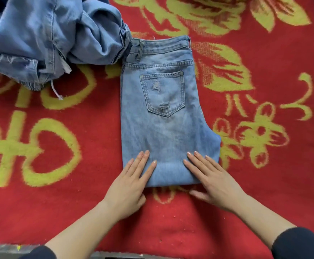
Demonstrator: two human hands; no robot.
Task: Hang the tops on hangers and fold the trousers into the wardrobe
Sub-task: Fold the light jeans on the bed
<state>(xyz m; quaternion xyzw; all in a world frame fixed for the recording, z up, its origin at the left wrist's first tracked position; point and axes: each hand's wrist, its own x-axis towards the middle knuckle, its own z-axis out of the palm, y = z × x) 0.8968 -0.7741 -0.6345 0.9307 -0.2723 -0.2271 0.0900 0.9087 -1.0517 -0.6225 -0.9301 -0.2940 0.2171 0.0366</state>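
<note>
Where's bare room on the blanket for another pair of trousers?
Bare blanket lies right of the folded jeans, to its edge, and left of them, below the denim heap. Crowded: top left, where the heap meets the waistband, and the near fold, under left hand and right hand.

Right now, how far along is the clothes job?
Done: the jeans lie folded on the red blanket. In hand: left hand and right hand press flat on their near end. Left: the crumpled denim pile is unfolded; nothing is put away.
</note>
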